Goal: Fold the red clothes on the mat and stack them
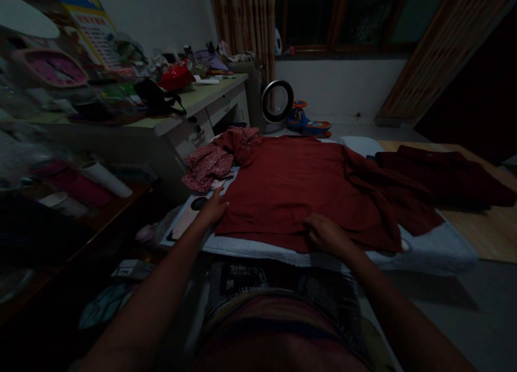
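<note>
A dark red long-sleeved shirt [291, 186] lies spread over a pale cloth-covered surface [440, 253] in front of me. My left hand [215, 208] is at the shirt's left edge, with thumb and forefinger apart; its other fingers are hard to make out. Near the shirt's lower hem, my right hand [325, 232] has its fingers curled in and pinches the red fabric. Left of the shirt is a crumpled pink patterned garment [208, 167]. A phone with a round dark camera patch [188, 218] lies beside my left wrist.
Folded dark maroon clothes [438, 173] rest on a wooden board [496, 234] to the right. A cluttered desk [202, 105] runs along the left wall. Beyond the shirt stand a round bladeless fan [264, 103] and a blue-orange ride-on toy [309, 124]. The room is dim.
</note>
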`<action>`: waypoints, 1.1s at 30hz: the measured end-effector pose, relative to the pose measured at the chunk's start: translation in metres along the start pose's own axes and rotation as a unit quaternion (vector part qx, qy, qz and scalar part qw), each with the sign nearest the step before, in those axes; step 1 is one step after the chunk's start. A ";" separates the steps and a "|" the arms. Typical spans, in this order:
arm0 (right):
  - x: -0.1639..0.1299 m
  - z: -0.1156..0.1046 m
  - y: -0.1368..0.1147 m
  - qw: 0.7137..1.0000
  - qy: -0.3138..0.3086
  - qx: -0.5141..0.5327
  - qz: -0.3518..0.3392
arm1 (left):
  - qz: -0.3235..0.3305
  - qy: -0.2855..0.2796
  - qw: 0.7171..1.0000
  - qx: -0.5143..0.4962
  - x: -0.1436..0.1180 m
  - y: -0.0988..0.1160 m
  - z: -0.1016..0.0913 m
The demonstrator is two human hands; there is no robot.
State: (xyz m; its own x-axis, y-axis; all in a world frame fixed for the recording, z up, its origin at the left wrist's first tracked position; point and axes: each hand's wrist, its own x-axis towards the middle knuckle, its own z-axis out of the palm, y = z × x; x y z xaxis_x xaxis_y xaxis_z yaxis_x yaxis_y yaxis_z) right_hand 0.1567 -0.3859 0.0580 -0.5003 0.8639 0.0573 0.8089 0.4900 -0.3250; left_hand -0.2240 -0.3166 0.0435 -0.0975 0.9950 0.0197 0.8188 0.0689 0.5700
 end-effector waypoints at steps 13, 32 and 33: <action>-0.017 -0.002 -0.011 0.996 -0.043 0.055 -0.052 | 0.124 0.050 0.963 0.233 -0.047 0.020 -0.009; -0.057 0.006 0.007 0.999 0.025 -0.019 -0.027 | 0.273 -0.154 0.927 0.206 -0.077 0.037 0.004; -0.059 0.007 0.008 0.999 0.023 -0.022 -0.023 | 0.258 -0.166 0.923 0.231 -0.078 0.041 0.002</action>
State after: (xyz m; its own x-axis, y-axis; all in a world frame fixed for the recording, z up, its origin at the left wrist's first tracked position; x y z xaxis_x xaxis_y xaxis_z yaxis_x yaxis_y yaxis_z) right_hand 0.1903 -0.4339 0.0459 -0.5236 0.8442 0.1145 0.7988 0.5333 -0.2784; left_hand -0.1812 -0.3911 0.0636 0.4894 0.8656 -0.1057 0.8690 -0.4739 0.1423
